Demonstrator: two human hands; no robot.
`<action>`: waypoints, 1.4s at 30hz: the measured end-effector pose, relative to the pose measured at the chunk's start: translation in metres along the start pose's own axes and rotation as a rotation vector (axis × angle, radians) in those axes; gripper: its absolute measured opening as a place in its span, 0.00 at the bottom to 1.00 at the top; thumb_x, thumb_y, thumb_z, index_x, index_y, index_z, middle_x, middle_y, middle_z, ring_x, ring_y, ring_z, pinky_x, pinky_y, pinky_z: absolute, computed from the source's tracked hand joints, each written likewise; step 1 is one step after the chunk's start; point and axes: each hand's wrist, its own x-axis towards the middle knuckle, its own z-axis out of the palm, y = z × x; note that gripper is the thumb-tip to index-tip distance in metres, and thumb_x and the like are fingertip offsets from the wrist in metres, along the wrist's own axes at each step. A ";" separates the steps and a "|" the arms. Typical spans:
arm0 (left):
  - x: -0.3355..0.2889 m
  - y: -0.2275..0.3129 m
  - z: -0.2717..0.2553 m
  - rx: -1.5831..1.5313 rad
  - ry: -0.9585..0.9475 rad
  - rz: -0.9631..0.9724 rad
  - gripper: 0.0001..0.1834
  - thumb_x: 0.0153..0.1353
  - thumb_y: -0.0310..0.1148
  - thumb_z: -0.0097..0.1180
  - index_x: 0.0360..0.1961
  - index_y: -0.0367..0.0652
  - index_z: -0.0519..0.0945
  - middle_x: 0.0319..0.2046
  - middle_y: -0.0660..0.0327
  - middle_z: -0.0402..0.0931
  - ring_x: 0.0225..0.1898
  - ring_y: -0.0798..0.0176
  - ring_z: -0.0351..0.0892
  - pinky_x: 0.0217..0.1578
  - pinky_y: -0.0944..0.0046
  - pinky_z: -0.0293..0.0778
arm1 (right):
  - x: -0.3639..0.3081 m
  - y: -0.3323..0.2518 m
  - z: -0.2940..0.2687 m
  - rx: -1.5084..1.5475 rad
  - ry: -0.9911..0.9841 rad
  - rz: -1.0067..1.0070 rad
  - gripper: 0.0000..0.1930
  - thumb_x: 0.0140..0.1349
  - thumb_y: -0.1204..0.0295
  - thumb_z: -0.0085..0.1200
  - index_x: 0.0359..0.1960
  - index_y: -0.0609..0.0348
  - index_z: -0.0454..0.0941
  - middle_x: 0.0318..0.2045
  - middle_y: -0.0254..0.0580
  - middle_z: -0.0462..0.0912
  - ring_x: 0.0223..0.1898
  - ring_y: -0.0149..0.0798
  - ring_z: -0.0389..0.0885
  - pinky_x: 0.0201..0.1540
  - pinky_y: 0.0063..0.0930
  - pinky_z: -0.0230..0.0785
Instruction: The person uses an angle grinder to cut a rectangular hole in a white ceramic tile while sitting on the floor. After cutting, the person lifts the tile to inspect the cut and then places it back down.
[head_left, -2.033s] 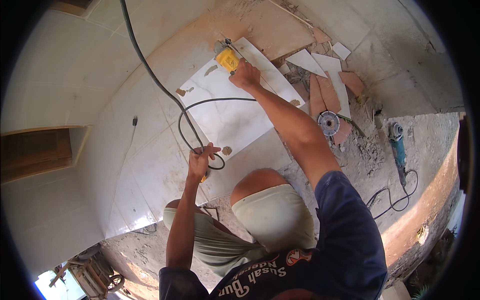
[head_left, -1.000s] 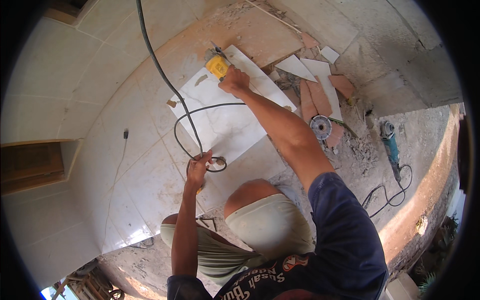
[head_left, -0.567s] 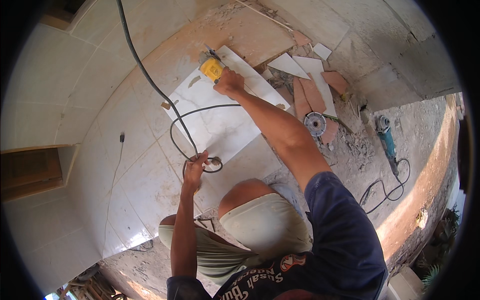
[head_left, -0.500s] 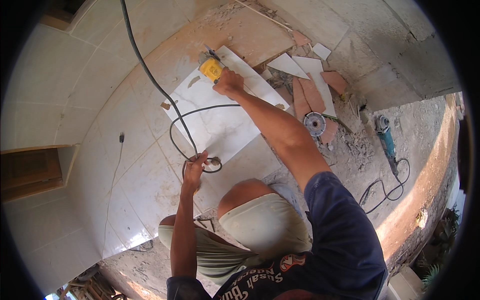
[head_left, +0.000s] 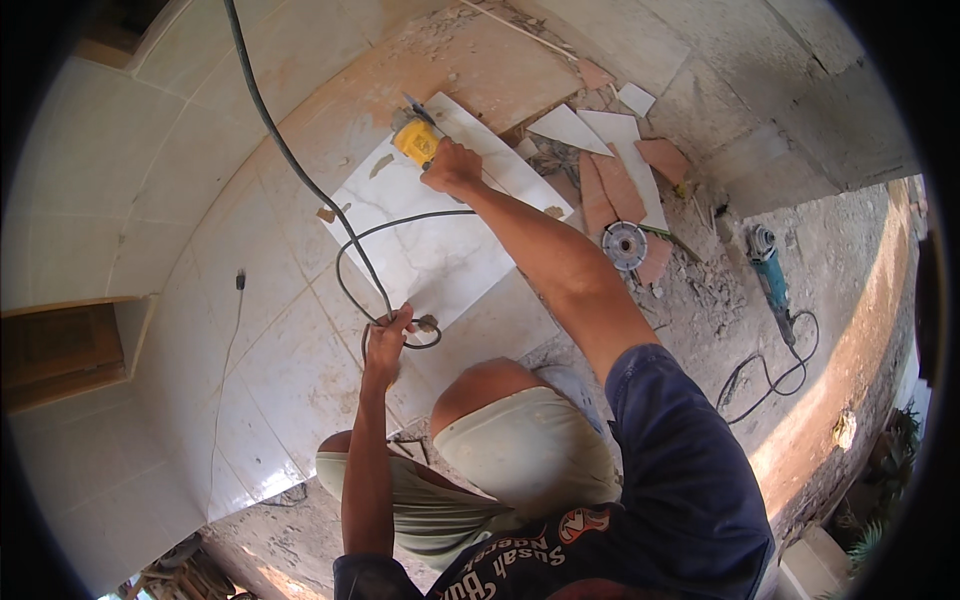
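My right hand [head_left: 453,166] is closed around a yellow power cutter [head_left: 416,142] at the far end of a large white marbled tile [head_left: 440,248]. The cutter's blade side lies over the tile's far edge; whether it spins I cannot tell. Near the tile's close corner, my left hand [head_left: 386,345] grips a dark power cable [head_left: 283,147]. From that hand one length of cable runs up to the top left, and another loops across the tile toward my right forearm. Small brown scraps [head_left: 382,166] lie on the tile.
Broken white tile pieces [head_left: 625,150] and reddish shards [head_left: 611,186] lie right of the tile. Beside them rests a round cutting disc [head_left: 624,245]. Farther right, a teal angle grinder [head_left: 769,275] lies in rubble with its cord. A thin-corded plug [head_left: 240,281] sits left, near the wall.
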 end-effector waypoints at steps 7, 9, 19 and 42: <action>-0.001 -0.001 0.007 -0.002 0.042 0.053 0.23 0.72 0.52 0.62 0.28 0.46 0.82 0.21 0.74 0.64 0.24 0.75 0.58 0.29 0.67 0.55 | -0.008 0.001 -0.002 -0.004 0.033 -0.006 0.29 0.53 0.64 0.68 0.57 0.61 0.76 0.51 0.54 0.88 0.56 0.53 0.88 0.59 0.44 0.81; 0.001 -0.002 0.002 0.017 0.020 0.036 0.22 0.72 0.52 0.63 0.29 0.45 0.83 0.21 0.74 0.65 0.24 0.76 0.58 0.29 0.66 0.55 | -0.011 0.001 -0.003 -0.004 0.049 -0.007 0.28 0.54 0.66 0.68 0.56 0.62 0.77 0.50 0.54 0.89 0.55 0.53 0.89 0.59 0.44 0.81; -0.003 0.000 0.005 0.053 0.020 0.040 0.22 0.72 0.52 0.63 0.31 0.44 0.84 0.22 0.74 0.66 0.25 0.76 0.59 0.29 0.67 0.55 | -0.016 0.014 -0.007 -0.024 -0.017 0.001 0.33 0.53 0.60 0.69 0.60 0.60 0.74 0.52 0.55 0.87 0.57 0.53 0.87 0.61 0.44 0.79; -0.008 0.004 0.006 0.095 0.005 0.015 0.22 0.72 0.49 0.64 0.29 0.42 0.83 0.25 0.73 0.69 0.31 0.75 0.62 0.36 0.67 0.60 | -0.047 0.028 -0.015 0.003 0.027 -0.015 0.26 0.54 0.68 0.66 0.54 0.63 0.76 0.49 0.56 0.88 0.54 0.55 0.88 0.59 0.46 0.80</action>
